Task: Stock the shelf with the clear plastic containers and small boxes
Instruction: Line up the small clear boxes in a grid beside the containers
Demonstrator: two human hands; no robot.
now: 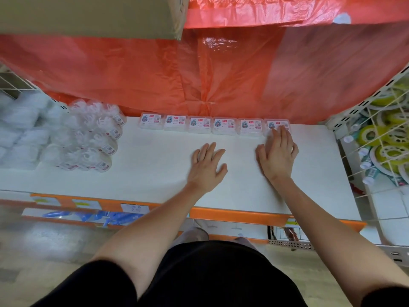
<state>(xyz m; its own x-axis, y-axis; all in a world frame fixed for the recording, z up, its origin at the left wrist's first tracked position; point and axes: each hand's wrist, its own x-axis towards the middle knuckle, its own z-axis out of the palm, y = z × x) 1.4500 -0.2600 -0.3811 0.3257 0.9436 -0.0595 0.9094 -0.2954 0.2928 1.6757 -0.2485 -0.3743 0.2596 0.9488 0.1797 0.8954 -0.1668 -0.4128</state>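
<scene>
Right fingers point(282, 132): straight, close together, tips resting on the front of the rightmost small box point(270, 124). Nothing gripped. Right hand point(277, 156) lies palm down, thumb out to the side, low over the white shelf point(155, 173).

Left fingers point(210, 150): straight and spread, holding nothing. Left hand point(207, 167) palm down over the bare middle of the shelf, short of the boxes; whether it touches the surface cannot be told.

Small boxes: six in one row point(212, 125) along the back edge of the shelf, side by side, labels up. The touched one closes the row at the right end.

Clear plastic containers point(95, 138): heaped in rows at the left end of the shelf, labelled ends toward the front, just left of the box row. Soft white bundles point(20, 134) further left.

Behind the row hangs a red plastic sheet point(221, 74); a cardboard carton point(88, 14) sits above at top left. Orange strip point(221, 214) runs along the shelf's front lip. Wire rack point(376, 138) to the right holds yellow-green round items.
</scene>
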